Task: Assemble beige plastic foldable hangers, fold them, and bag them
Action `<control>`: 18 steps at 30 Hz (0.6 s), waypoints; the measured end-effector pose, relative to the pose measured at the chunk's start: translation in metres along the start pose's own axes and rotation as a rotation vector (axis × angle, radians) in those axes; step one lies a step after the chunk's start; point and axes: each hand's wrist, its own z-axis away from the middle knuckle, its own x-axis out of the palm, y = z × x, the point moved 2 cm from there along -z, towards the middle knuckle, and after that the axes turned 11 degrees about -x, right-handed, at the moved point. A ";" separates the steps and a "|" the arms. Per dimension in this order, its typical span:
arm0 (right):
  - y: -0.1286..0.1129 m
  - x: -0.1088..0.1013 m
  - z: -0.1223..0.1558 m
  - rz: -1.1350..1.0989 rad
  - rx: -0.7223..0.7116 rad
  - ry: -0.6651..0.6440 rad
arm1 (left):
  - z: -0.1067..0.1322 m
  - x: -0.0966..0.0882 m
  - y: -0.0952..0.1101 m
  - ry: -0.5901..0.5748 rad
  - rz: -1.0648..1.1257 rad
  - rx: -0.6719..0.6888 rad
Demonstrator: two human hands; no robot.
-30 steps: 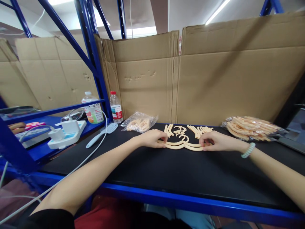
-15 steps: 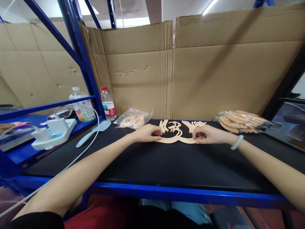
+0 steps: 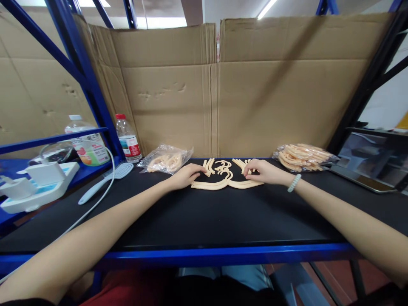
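Two long curved beige strips [image 3: 210, 185], apparently carved wood, lie end to end on the black tabletop and meet in the middle. Behind that joint sit small scroll-shaped pieces [image 3: 224, 167]. My left hand [image 3: 185, 175] is above the left strip, its fingertips reaching the edge of a group of short slats [image 3: 209, 165]. On the other side, my right hand [image 3: 269, 172] has its thumb and fingers parted over a second slat group [image 3: 238, 164], which it partly covers. Neither hand visibly lifts a piece.
Clear plastic bags of beige pieces lie at the back left [image 3: 167, 161] and back right [image 3: 302, 156]. To the left are a hairbrush [image 3: 108, 178], a red-capped bottle [image 3: 128, 142], a white power strip [image 3: 41, 187] and its cable. A flat dark device [image 3: 363, 178] lies right. Cardboard [image 3: 172, 93] stands behind.
Both hands have let go of the long curved strips and moved back toward the short slats. The view has turned slightly to the right.
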 end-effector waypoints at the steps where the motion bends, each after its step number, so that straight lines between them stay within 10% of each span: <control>1: 0.001 0.002 -0.002 0.024 0.004 0.019 | -0.001 0.001 -0.001 -0.011 0.011 0.014; 18: 0.048 0.036 -0.075 0.123 -0.079 -0.087 | -0.008 -0.001 -0.007 -0.044 0.037 0.055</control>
